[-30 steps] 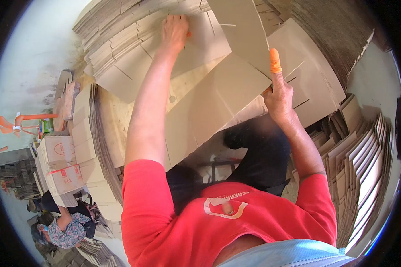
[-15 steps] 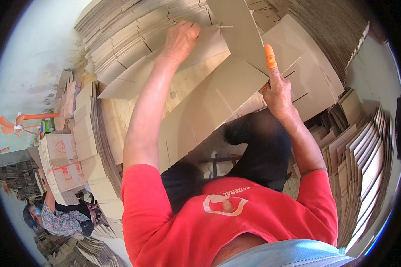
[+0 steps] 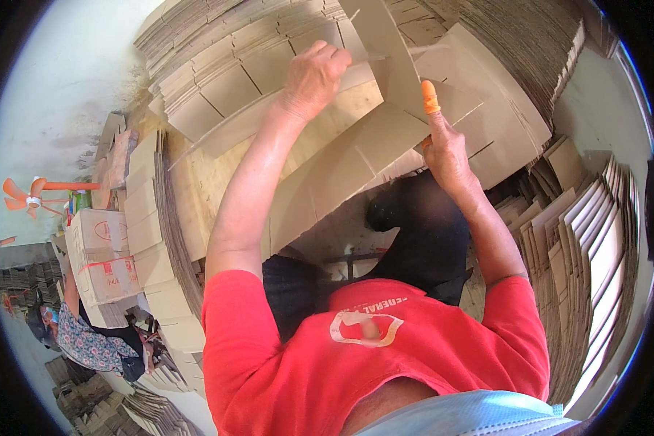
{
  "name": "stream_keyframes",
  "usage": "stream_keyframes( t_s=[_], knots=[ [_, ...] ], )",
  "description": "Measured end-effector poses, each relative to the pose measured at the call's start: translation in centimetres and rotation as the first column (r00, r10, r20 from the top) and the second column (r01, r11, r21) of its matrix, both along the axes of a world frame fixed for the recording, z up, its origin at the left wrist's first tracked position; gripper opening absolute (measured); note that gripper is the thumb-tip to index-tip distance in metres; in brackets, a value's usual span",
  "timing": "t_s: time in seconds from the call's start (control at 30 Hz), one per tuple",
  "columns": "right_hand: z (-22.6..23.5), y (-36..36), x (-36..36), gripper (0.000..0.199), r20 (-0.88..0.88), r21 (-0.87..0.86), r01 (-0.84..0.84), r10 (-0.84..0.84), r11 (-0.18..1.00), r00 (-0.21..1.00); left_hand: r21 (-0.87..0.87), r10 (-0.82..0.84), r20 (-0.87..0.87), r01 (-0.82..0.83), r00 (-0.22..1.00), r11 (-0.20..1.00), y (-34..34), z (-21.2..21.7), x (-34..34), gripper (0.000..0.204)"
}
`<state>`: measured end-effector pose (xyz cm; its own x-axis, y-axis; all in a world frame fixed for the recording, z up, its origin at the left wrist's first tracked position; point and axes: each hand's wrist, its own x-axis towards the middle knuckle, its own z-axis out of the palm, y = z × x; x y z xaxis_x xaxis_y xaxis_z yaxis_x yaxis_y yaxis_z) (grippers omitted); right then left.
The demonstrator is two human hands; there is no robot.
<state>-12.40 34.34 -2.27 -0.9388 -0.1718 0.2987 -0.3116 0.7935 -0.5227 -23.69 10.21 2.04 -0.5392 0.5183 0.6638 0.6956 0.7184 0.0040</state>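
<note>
the near sheet (image 3: pixel 334 167) lies slanting on the bench (image 3: pixel 185 203); the right hand (image 3: pixel 447 149) holds its right edge, probably for preventing a slide, with thumb straight and other fingers curled, partly hidden. the left hand (image 3: pixel 316 78) is closed, seemingly pinching the tilted sheet (image 3: pixel 232 136) before the stack (image 3: pixel 232 86), perhaps to keep it upright.

Workshop for cardboard packaging, by look. Large flat brown cardboard sheet (image 3: pixel 327 178) across pale wooden desk (image 3: pixel 192 185); layered stacks of slotted brown cardboard (image 3: pixel 229 69) beyond; fanned rows of brown cardboard (image 3: pixel 585 254) at right. Co-worker in floral shirt (image 3: pixel 94 345) near taped brown carton (image 3: pixel 102 243). Orange-bladed fan (image 3: pixel 30 198) before stained pale wall (image 3: pixel 73 94).
</note>
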Motion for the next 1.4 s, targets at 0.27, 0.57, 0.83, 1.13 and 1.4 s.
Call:
stream_keyframes(
  t_s=[0.27,0.57,0.83,1.13,1.4],
  knots=[
    [-2.2,0.8,0.5,0.088,-0.076,0.002,-0.016,0.016,1.000,0.997,0.347,-0.153,0.503,-0.036,0.851,0.937,0.6,2.0,5.2,0.024],
    [-2.3,-0.1,0.5,0.085,-0.140,-0.078,-0.011,0.000,0.997,0.990,0.037,0.311,0.368,-0.347,0.876,0.937,-4.8,0.2,-6.5,0.060],
    [-3.0,0.5,-0.2,0.091,-0.049,-0.107,-0.030,0.025,0.994,0.998,-0.224,0.530,0.179,-0.491,0.829,0.842,-3.5,-5.4,-11.7,0.049],
    [-2.8,0.1,-0.7,0.099,0.017,-0.114,-0.041,0.043,0.993,0.999,-0.201,0.405,0.198,-0.368,0.893,0.908,-5.5,-6.4,-13.3,0.035],
    [-2.5,-0.4,-0.4,0.101,-0.038,-0.146,-0.034,0.029,0.989,0.999,-0.202,0.432,0.185,-0.396,0.883,0.896,-5.1,-5.0,-13.2,0.021]
  ],
)
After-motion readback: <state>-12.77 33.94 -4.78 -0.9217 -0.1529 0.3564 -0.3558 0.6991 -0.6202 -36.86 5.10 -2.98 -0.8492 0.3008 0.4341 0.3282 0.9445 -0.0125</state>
